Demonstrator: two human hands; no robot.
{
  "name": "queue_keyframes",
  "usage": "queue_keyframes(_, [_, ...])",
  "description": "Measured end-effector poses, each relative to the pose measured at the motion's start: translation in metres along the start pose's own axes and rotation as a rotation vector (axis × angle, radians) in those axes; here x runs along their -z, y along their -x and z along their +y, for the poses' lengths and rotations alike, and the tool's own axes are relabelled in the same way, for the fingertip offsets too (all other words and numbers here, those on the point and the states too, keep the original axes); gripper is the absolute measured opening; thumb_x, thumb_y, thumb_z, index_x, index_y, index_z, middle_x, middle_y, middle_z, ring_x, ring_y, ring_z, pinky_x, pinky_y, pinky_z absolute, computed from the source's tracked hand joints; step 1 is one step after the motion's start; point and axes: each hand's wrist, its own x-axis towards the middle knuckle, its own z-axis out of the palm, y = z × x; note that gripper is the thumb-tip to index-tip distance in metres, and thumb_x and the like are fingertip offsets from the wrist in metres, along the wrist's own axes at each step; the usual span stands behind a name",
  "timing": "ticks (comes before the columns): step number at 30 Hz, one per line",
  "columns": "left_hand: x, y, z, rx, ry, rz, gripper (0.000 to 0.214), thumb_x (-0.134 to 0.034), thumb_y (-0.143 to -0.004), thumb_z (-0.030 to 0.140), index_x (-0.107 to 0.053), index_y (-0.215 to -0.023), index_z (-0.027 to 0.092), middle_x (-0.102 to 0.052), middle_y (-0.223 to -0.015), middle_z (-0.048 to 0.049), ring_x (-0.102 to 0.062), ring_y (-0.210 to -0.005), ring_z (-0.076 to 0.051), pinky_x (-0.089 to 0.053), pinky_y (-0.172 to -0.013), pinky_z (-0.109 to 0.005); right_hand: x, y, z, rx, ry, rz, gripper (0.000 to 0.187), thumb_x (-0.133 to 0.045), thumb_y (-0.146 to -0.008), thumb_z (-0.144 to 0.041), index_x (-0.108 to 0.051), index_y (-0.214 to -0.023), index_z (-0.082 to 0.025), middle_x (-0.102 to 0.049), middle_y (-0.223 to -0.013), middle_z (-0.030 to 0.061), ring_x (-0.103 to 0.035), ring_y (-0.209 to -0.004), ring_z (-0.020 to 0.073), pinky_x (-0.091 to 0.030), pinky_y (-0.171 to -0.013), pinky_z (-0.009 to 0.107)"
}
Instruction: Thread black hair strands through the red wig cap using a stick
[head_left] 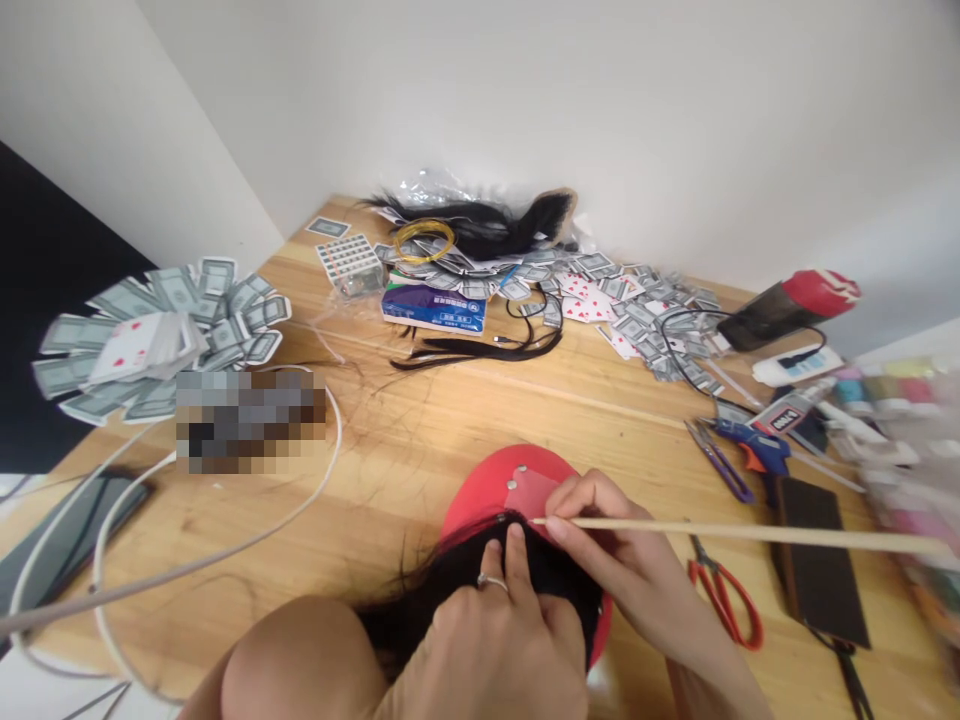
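A red rounded form [487, 478] with small silver pin heads stands at the table's near edge, black hair [427, 590] draped over its near side. My left hand [495, 640], with a ring on one finger, presses two straight fingertips onto the hair near its upper edge; the other fingers are partly hidden. Between the thumb and fingers of my right hand [607, 540] is a thin wooden stick [712, 528]. Its narrow tip meets the edge of the hair beside my left fingertips, and its long end reaches far right.
Red-handled scissors [727, 595], purple snips [721, 462], a blue glue gun [754, 440] and a dark box [821, 560] lie right. Playing cards [592, 297] and more hair [480, 225] are at the back. A white cable [247, 545] loops left, near a card fan [165, 340].
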Motion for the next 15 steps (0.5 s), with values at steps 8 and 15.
queue_keyframes(8, [0.044,0.012,-0.010,-0.034,-0.119,0.048,0.036,-0.043,-0.078,-0.002,-0.069,-0.091,0.019,-0.074,-0.108,-0.0111,-0.067,-0.110,-0.028,-0.041,-0.108,-0.052,-0.005,-0.002,0.007,-0.024,-0.099,0.024,0.023,-0.058,-0.095,-0.041,-0.059,-0.084,-0.021,-0.057,-0.076,-0.0012,-0.054,-0.068,0.0154,-0.042,-0.061,0.026])
queue_keyframes(15, [0.041,0.005,-0.019,0.066,0.213,0.247,0.029,-0.038,-0.095,0.007,-0.064,-0.096,0.021,-0.067,-0.104,-0.0051,-0.062,-0.098,-0.019,-0.051,-0.089,-0.031,-0.006,-0.006,0.008,0.050,-0.154,0.047,0.030,-0.059,-0.094,-0.045,-0.054,-0.078,-0.020,-0.059,-0.073,-0.0012,-0.056,-0.069,0.0158,-0.043,-0.063,0.027])
